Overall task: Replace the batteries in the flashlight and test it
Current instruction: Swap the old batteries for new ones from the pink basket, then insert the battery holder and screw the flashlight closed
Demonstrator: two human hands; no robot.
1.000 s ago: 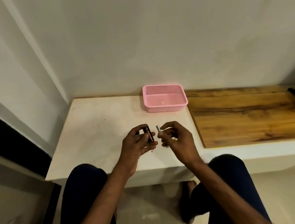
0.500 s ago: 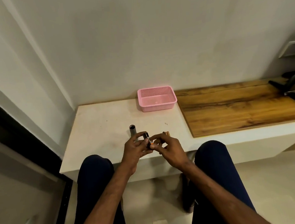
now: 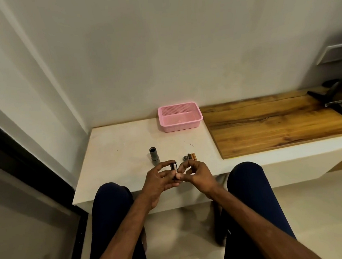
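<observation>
At this moment your view had tilted lower than a second earlier, bringing the flashlight body into frame; it stood upright, open end up, on the white counter just above your hands. Your left hand was closed around the small dark battery holder, and your right hand, which had earlier held a battery apart from the holder, was now pinched against the holder's right side; whether a battery was between those fingertips could not be told. This suggested that loading was under way and the flashlight was not yet reassembled. Loose batteries and a small round cap lay together on the counter just above your right hand. Both hands worked at the near edge of the counter, at lower centre, above your knees, so a dropped part could fall to the floor. The pink basket stood well apart at the back, and the wooden board lay to the right. Bare counter remained at the left.
</observation>
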